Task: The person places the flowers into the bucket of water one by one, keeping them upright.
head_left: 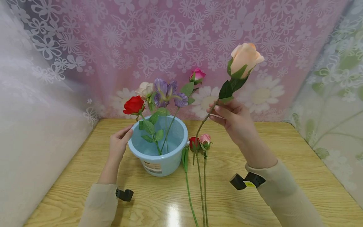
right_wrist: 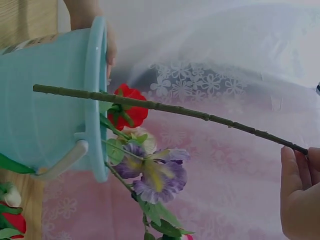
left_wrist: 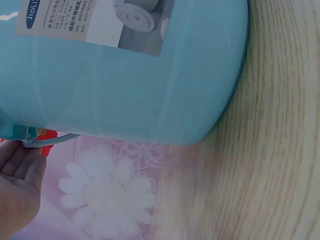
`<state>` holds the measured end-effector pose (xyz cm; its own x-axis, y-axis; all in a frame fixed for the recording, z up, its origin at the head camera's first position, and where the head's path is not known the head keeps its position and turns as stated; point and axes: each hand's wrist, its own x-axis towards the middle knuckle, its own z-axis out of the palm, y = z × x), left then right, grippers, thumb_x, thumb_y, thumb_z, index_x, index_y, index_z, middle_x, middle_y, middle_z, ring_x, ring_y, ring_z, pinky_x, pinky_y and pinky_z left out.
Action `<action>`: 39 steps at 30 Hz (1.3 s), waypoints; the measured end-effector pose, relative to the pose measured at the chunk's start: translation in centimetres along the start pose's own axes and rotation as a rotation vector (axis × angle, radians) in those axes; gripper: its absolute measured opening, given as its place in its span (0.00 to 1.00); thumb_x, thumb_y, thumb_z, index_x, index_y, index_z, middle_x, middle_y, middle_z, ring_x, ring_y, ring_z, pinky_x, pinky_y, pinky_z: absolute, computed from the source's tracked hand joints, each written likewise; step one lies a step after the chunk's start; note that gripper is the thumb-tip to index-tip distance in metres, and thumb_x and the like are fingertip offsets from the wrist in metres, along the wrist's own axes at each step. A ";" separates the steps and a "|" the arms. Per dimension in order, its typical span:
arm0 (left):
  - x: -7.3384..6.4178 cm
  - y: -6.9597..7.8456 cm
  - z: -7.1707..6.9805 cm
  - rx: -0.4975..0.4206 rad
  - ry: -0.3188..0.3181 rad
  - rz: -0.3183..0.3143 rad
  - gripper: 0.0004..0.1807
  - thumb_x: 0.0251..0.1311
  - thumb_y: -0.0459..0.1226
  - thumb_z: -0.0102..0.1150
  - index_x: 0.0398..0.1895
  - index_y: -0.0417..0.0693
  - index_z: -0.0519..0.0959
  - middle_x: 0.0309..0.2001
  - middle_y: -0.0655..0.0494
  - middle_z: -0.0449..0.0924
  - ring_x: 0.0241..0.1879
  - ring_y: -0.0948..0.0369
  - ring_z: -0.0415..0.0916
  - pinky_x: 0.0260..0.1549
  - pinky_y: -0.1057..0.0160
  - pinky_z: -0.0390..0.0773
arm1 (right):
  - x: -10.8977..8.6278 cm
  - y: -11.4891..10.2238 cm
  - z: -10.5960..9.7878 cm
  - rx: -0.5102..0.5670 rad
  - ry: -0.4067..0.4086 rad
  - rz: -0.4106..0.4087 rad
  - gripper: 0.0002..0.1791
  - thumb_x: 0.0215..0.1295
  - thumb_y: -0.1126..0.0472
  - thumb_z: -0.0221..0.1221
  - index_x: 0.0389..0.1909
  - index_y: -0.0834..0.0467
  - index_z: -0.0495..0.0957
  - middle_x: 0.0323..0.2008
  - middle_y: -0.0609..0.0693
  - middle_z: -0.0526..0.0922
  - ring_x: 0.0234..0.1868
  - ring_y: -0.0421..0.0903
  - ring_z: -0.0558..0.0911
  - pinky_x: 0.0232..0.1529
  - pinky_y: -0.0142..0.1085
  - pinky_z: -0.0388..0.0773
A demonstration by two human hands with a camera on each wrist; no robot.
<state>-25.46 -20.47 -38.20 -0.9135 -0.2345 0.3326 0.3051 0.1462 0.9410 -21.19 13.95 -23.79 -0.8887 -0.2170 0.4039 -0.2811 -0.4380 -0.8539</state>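
Observation:
My right hand (head_left: 236, 121) pinches the stem of a peach rose (head_left: 246, 61) and holds it up, bloom at the top. The lower stem slants down to the right of a light blue bucket (head_left: 164, 168); in the right wrist view the bare stem (right_wrist: 200, 114) crosses in front of the bucket's rim. With thumb and fingers, my left hand (head_left: 119, 141) grips the left side of that rim, beside the handle mount in the left wrist view. Inside the bucket stand a red rose (head_left: 134, 105), a whitish flower (head_left: 145, 90), a purple iris (head_left: 167, 92) and a magenta rosebud (head_left: 197, 75).
To the right of the bucket, a red rose (head_left: 194, 143), a pink rose (head_left: 205, 140) and a green stem (head_left: 188, 192) lie on the wooden table (head_left: 235, 208). A pink floral curtain (head_left: 170, 37) hangs behind, with pale sheets at both sides.

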 end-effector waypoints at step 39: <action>0.1 -0.2 0.1 0.002 0.012 0.005 0.17 0.57 0.36 0.56 0.47 0.34 0.76 0.42 0.56 0.78 0.40 0.69 0.74 0.37 0.74 0.73 | 1.5 1.1 2.5 0.253 -0.055 -0.235 0.08 0.58 0.74 0.53 0.33 0.64 0.80 0.33 0.56 0.80 0.39 0.49 0.79 0.42 0.37 0.74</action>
<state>-25.66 -20.42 -38.40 -0.9087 -0.2455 0.3376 0.3086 0.1497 0.9394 -21.93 10.99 -23.30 -0.7877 -0.1282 0.6026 -0.3708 -0.6824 -0.6299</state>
